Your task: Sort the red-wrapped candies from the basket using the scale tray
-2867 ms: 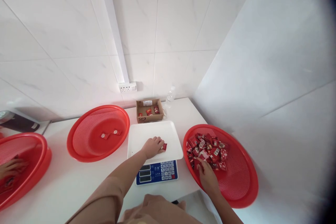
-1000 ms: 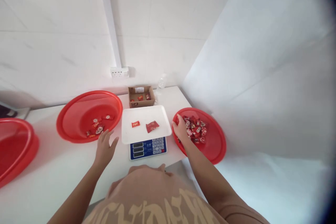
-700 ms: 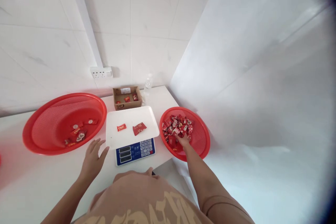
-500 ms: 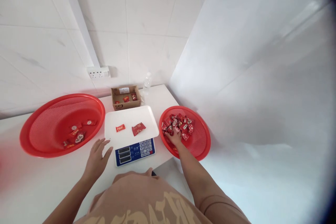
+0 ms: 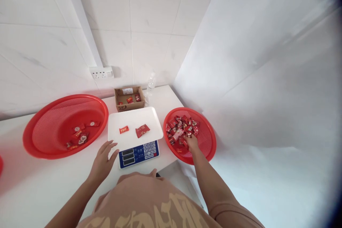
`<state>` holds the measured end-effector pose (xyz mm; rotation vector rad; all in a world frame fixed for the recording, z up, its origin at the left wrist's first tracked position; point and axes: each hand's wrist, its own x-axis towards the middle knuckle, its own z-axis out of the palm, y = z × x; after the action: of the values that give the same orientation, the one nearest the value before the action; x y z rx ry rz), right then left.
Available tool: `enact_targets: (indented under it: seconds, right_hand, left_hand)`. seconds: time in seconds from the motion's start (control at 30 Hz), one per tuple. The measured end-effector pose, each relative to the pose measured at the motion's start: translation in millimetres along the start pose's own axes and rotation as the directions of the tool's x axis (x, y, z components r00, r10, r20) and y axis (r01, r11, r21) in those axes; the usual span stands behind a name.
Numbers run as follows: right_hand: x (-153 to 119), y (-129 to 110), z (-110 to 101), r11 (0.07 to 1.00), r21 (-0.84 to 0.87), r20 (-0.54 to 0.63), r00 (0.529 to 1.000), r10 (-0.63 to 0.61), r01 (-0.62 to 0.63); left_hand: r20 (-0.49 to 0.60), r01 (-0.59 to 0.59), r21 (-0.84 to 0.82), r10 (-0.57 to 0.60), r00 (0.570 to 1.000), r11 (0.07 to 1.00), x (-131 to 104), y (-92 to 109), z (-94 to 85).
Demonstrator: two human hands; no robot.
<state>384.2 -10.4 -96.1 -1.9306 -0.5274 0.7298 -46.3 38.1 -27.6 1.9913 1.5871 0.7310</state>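
My right hand is inside the right red mesh basket, its fingers curled on a wrapped candy at the near side of a pile of red-wrapped candies. A pink packet lies on that pile. My left hand is open, thumb and fingers apart, beside the near left corner of the scale's white tray. On the tray lie a small red candy packet and a larger dark red one. The digital scale's blue panel faces me.
Left of the scale, a larger red mesh basket holds several wrapped candies. Behind the scale stands a small cardboard box with some candies inside. A clear plastic bottle is beside it near the wall. A wall bounds the right side.
My right hand has shifted right and nearer to me within the basket, uncovering the pink packet. My left hand stays by the tray's corner. The view has moved slightly.
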Motion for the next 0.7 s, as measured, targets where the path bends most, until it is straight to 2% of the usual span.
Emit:
enact_targets:
  seconds: [0.07, 0.13, 0.2, 0.23, 0.3, 0.37, 0.43, 0.5, 0.57, 0.7]
  right_hand:
    - [-1, -9, -4, 0.997, 0.054, -0.045, 0.997, 0.062, -0.059]
    - [-6, -26, -3, 0.986, 0.129, -0.047, 0.993, 0.109, -0.102]
    - [-20, -48, 7, 0.954, 0.268, 0.038, 0.991, 0.132, -0.137]
    - [-31, -61, 15, 0.922, 0.356, 0.125, 0.985, 0.119, -0.156]
    - [-58, -86, 38, 0.882, 0.435, 0.287, 0.956, 0.056, -0.182]
    - [-91, -106, 65, 0.862, 0.459, 0.414, 0.91, 0.006, -0.214]
    - [-124, -118, 92, 0.864, 0.456, 0.494, 0.868, -0.046, -0.214]
    - [-151, -124, 112, 0.88, 0.434, 0.536, 0.84, -0.081, -0.192]
    - [-167, -124, 125, 0.886, 0.413, 0.571, 0.818, -0.071, -0.211]
    - [-178, -118, 132, 0.884, 0.381, 0.628, 0.778, -0.03, -0.273]
  left_hand:
    - [0.012, 0.029, -0.047, -0.029, 1.0, 0.998, 0, 4, -1.0]
    - [0.069, 0.102, -0.123, -0.094, 0.993, 0.987, 0, 13, -1.3]
    - [0.186, 0.226, -0.245, -0.183, 0.965, 0.943, 1, 28, -0.8]
    - [0.264, 0.295, -0.32, -0.214, 0.94, 0.9, 1, 38, -0.2]
    - [0.427, 0.424, -0.477, -0.219, 0.877, 0.77, 1, 60, 2.1]
    - [0.567, 0.546, -0.586, -0.179, 0.804, 0.599, 0, 83, 6.2]
    - [0.649, 0.638, -0.635, -0.146, 0.747, 0.436, 0, 101, 11.1]
    - [0.677, 0.683, -0.661, -0.145, 0.721, 0.311, 0, 111, 15.0]
    - [0.667, 0.694, -0.683, -0.192, 0.72, 0.227, 0, 111, 16.3]
    - [0.632, 0.68, -0.714, -0.265, 0.728, 0.165, -2, 97, 13.1]
